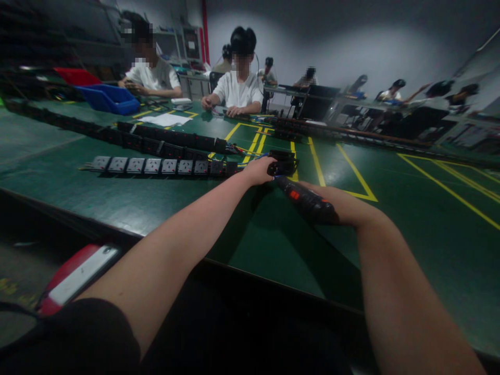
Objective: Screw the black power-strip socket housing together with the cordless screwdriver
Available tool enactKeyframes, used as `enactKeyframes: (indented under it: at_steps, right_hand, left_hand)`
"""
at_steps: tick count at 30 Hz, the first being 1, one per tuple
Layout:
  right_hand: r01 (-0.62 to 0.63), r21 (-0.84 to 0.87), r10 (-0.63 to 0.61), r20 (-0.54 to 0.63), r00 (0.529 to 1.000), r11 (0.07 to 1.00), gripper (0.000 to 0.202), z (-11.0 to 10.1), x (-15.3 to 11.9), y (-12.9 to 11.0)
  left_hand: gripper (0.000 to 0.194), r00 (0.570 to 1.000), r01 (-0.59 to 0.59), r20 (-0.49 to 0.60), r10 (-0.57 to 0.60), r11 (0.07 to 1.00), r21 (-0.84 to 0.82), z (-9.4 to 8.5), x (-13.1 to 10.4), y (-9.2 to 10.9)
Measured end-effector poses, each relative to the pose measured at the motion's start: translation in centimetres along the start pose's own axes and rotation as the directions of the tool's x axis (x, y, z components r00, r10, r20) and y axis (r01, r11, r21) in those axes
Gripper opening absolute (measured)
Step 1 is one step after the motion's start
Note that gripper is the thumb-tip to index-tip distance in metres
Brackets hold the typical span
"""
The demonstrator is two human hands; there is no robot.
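My left hand (261,171) is closed around a black part (287,161) at the right end of a row of sockets. My fingers hide some of that part. In my right hand (328,194) is a black electric screwdriver (308,200) with orange-red marks, its tip pointing up and left toward the black part. I cannot make out whether the tip touches it. The socket strip (152,166), with several grey outlets facing up, lies to the left of my left hand. Loose coloured wires (252,152) show just behind that hand.
More black socket strips (172,136) lie behind on the green table (250,234), which is marked with yellow tape. A blue bin (111,99), a red bin (76,76) and white paper (166,120) are farther left. Several people sit across the table and beyond.
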State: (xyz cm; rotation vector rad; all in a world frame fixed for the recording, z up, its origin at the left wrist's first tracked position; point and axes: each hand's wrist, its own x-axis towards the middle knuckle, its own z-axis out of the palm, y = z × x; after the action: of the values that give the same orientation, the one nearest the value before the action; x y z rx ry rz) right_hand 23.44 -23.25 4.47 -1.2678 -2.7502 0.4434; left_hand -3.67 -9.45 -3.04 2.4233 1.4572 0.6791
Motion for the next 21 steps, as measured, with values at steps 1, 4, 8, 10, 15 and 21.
enactKeyframes:
  at_steps: [1,4,8,10,15,21]
  right_hand:
    - [0.001,0.000,-0.001,-0.003,1.000,1.000,0.089,0.02,-0.02,0.07]
    - [0.001,-0.015,-0.002,-0.013,1.000,1.000,0.087,0.06,-0.07,0.28]
    - [0.006,-0.015,-0.006,-0.019,1.000,1.000,0.086,0.03,-0.06,0.34]
    - [0.004,-0.009,-0.004,-0.018,1.000,1.000,0.087,0.02,-0.04,0.32]
    - [-0.008,-0.017,0.008,-0.007,1.000,1.000,0.090,0.08,-0.02,0.45]
    - [-0.002,-0.003,0.002,-0.009,1.000,1.000,0.091,0.11,0.01,0.46]
  left_hand:
    - [0.077,1.000,0.001,0.000,-0.001,1.000,-0.001,-0.01,-0.02,0.02]
    - [0.077,1.000,0.000,-0.001,0.000,1.000,0.002,0.02,0.03,-0.03]
    - [0.077,1.000,-0.010,-0.002,0.010,1.000,0.001,0.20,0.26,-0.30]
    - [0.077,1.000,-0.011,-0.003,0.011,1.000,-0.001,0.28,0.33,-0.40]
    - [0.077,1.000,-0.001,0.003,0.001,1.000,-0.001,0.25,0.30,-0.39]
    - [0.077,1.000,-0.004,0.002,0.004,1.000,-0.001,0.14,0.23,-0.26]
